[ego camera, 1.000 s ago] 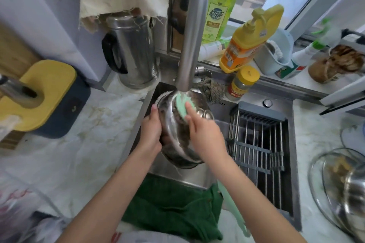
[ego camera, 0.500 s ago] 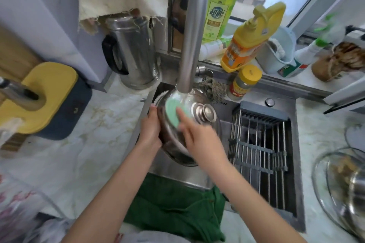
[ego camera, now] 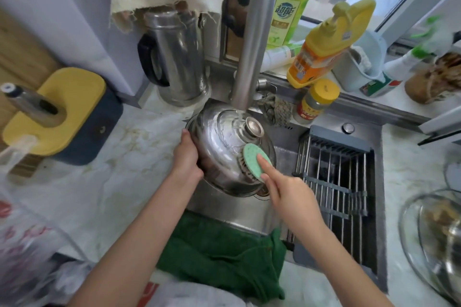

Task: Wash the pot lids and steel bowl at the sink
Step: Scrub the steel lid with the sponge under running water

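A domed steel pot lid with a round knob tilts over the sink, under the tap, where water runs onto it. My left hand grips the lid's left rim. My right hand presses a round green scrubber with bristles against the lid's lower right side. A glass lid lies on a steel bowl on the counter at the far right edge.
A metal drying rack fills the sink's right half. A green towel hangs over the sink's front edge. A steel kettle stands behind left. Detergent bottles and a small jar line the window ledge. A yellow-topped box sits left.
My right hand swept the green scrubber from the lid's upper left, near the tap, down to its lower right side. The lid's knob now shows fully. My left hand held its grip.
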Demonstrator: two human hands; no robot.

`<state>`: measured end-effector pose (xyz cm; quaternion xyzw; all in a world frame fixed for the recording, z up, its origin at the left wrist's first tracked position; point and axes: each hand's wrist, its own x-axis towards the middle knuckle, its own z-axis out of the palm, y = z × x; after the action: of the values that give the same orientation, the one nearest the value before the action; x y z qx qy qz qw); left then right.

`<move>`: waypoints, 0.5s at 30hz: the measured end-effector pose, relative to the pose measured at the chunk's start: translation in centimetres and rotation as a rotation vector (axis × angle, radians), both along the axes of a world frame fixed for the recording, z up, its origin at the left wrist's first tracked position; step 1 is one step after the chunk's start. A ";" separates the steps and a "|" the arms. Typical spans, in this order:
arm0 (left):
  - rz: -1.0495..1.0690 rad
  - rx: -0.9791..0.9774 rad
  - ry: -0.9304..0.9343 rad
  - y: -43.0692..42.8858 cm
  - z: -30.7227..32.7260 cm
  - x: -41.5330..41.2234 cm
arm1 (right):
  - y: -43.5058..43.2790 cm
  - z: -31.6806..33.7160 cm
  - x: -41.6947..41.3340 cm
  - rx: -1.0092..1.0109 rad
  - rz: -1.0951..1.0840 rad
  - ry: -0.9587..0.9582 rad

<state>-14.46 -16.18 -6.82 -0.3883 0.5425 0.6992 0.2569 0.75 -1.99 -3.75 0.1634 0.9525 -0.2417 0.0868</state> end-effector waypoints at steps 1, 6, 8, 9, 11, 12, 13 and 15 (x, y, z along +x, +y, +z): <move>0.002 -0.002 0.017 0.0 0.1 0.1 | -0.2 -0.4 -0.6 -0.001 -0.010 0.031; 0.002 -0.029 0.066 0.1 0.8 -0.1 | -3.5 0.2 -2.8 -0.052 0.090 0.202; 0.038 -0.015 0.039 -0.4 0.3 -0.3 | -1.8 0.1 -1.4 -0.062 0.068 0.157; 0.045 -0.014 0.043 -0.7 0.4 -0.3 | -0.6 0.0 -0.7 -0.077 0.019 0.100; 0.048 -0.033 0.063 -1.0 0.9 -0.4 | 0.7 -0.4 -0.5 -0.070 -0.060 0.049; 0.047 -0.045 0.067 -1.0 0.8 -0.5 | 0.2 -0.5 -1.0 -0.087 -0.078 0.068; 0.040 -0.050 0.077 -0.9 0.7 -0.6 | -0.7 -0.4 -1.8 -0.108 -0.058 0.098; 0.026 -0.050 0.081 -0.9 0.3 -0.5 | -3.4 0.1 -2.5 -0.127 0.042 0.139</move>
<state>-14.92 -17.05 -6.55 -0.3728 0.5647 0.7040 0.2158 -1.78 -5.38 -3.70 0.1202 0.9423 -0.3104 0.0357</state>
